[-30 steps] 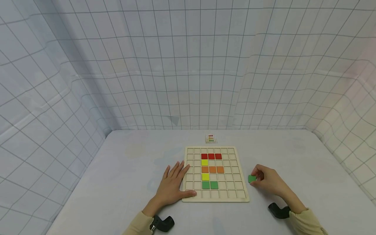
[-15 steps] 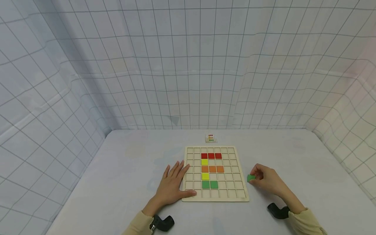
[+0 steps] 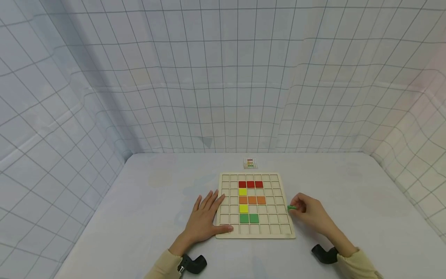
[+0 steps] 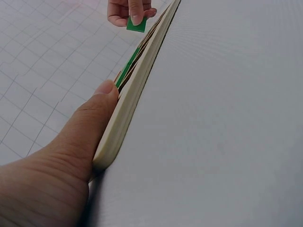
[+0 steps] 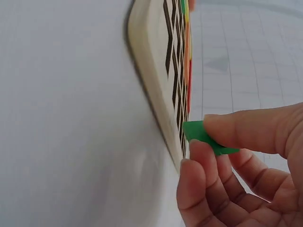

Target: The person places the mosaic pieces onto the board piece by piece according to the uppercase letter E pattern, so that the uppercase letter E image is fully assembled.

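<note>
A pale wooden grid board (image 3: pixel 275 230) lies on the table. Set in its cells are a row of red tiles (image 3: pixel 250 185), a yellow tile (image 3: pixel 242 192), a row of orange tiles (image 3: pixel 252 200), a second yellow tile (image 3: pixel 243 209) and two green tiles (image 3: pixel 249 218). My left hand (image 3: pixel 203 223) rests with spread fingers on the board's left edge, its thumb (image 4: pixel 90 113) over the front left corner. At the board's right edge, my right hand (image 3: pixel 310 213) pinches a green square tile (image 5: pixel 206 136) between thumb and fingers, tilted nearly edge-on in the head view.
Behind the board lies a small card (image 3: pixel 250 163) printed with a grid and coloured squares. A white table (image 3: pixel 156 193) carries everything, with grid-patterned white cloth (image 3: pixel 223 97) hanging behind and at both sides. Black wrist cameras (image 3: pixel 195 264) sit on both wrists.
My right hand has moved left with the green tile, from beside the board to its right edge, and the tile has turned more edge-on. The left hand has stayed still.
</note>
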A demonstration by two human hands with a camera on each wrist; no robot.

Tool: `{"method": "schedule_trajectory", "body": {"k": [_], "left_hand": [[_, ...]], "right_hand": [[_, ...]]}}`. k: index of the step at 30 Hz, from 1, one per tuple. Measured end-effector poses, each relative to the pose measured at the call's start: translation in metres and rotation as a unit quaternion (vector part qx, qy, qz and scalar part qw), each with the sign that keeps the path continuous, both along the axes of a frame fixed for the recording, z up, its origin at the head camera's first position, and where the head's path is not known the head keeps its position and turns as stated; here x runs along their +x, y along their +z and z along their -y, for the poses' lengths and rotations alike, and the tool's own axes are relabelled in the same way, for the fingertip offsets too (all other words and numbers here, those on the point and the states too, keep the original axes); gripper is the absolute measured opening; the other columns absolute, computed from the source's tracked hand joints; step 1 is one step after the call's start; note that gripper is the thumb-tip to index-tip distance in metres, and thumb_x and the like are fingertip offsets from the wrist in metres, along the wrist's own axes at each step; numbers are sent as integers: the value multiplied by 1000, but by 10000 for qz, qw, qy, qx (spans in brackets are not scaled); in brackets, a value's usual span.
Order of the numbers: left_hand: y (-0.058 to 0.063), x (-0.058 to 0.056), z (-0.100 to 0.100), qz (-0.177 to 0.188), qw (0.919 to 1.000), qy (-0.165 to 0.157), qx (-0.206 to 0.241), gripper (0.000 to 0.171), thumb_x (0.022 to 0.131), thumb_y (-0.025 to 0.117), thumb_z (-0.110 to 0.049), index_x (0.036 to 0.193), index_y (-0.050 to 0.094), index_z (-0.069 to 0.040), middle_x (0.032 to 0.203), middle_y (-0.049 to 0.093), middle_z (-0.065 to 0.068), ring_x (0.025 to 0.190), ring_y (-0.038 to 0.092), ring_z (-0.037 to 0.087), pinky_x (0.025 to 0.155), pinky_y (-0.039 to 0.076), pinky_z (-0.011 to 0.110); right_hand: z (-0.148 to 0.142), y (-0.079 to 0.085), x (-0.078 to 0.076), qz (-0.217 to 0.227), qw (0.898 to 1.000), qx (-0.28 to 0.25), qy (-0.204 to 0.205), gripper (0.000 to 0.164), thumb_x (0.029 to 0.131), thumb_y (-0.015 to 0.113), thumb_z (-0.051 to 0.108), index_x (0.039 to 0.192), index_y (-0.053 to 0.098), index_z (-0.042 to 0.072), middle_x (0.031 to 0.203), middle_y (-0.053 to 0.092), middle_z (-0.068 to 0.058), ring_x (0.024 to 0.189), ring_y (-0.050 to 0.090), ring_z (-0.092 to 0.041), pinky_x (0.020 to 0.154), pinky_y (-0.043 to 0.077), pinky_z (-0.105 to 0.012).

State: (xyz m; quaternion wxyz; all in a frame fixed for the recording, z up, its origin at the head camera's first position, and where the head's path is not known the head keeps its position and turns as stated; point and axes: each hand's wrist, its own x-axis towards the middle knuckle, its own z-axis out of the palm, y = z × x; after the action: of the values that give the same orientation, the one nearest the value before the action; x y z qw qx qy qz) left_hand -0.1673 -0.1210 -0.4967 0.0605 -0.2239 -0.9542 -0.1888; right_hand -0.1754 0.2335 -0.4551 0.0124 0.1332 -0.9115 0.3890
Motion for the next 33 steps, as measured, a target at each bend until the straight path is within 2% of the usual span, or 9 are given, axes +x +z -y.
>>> {"method": "schedule_trajectory", "body": {"k": [5, 12, 25, 33], "left_hand": [[1, 0, 0, 73, 10000, 16, -51, 99, 76, 54, -76, 151, 29, -15, 154, 23, 10, 142, 14, 27, 111, 2, 51], [3, 0, 0, 153, 9998, 56, -95, 99, 76, 54, -76, 151, 29, -16, 155, 22, 9, 142, 12, 26, 111, 0, 50], [3, 0, -1, 201, 9998, 41, -61, 99, 76, 55, -75, 151, 28, -15, 155, 22, 9, 142, 12, 26, 111, -1, 50], [3, 0, -1, 215, 9997, 51, -57, 100, 76, 55, -75, 151, 28, -16, 155, 21, 9, 142, 12, 25, 111, -1, 50]], "right_hand": [[16, 0, 4, 19, 9982, -321, 497, 20, 79, 74, -1, 87, 58, 9, 74, 54, 3, 65, 51, -9, 54, 44, -22], [36, -1, 5, 222, 9920, -362, 1190, 15, 82, 71, 0, 86, 61, 10, 75, 56, 5, 67, 52, -9, 58, 47, -22], [56, -3, 1, 150, 9901, -133, 1391, 12, 83, 71, 2, 85, 64, 11, 74, 57, 8, 67, 51, -9, 57, 45, -23], [57, -5, 1, 56, 9912, 68, 1318, 13, 82, 72, 2, 83, 65, 14, 78, 58, 10, 68, 52, -7, 58, 46, -24]]}}
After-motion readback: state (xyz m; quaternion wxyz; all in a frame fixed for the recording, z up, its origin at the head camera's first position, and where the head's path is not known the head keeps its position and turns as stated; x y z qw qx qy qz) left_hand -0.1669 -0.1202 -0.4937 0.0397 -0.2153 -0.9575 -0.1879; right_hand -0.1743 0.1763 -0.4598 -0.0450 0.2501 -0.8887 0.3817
